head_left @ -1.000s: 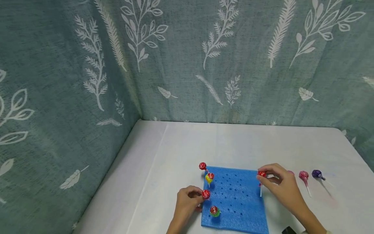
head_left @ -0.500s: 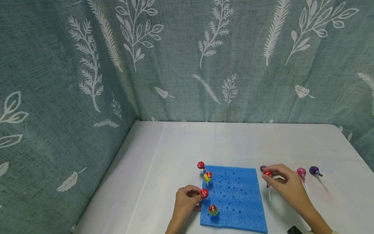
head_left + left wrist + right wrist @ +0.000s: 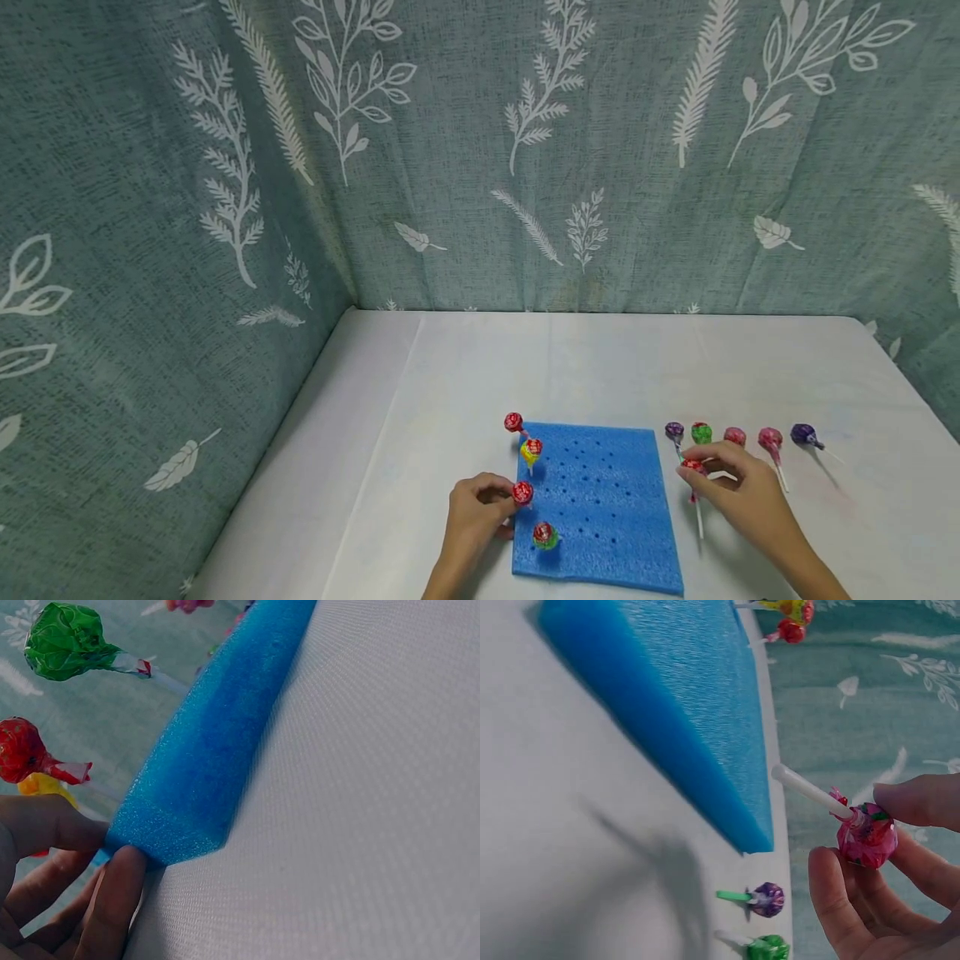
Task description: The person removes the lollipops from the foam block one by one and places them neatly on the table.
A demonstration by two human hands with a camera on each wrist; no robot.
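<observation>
My left hand grips the left edge of a blue foam board dotted with small holes. In the left wrist view, thumb and fingers pinch that foam edge. Several lollipops stand along the board's left side: a red one, a yellow-and-red one, another red one by my left hand, and a green-and-red one. Off the board's right edge, my right hand holds a red-pink lollipop by its wrapped head. Its white stick points down in the head view.
Right of the board, a row of lollipops lies on the white table: purple, green, pink, another pink and dark purple. A patterned grey-green curtain borders the table behind and at left.
My right hand has drawn away from the board's right edge, rightward and nearer me, with the lollipop in it. Purple and green lollipops behind it now show. My left hand stays on the board.
</observation>
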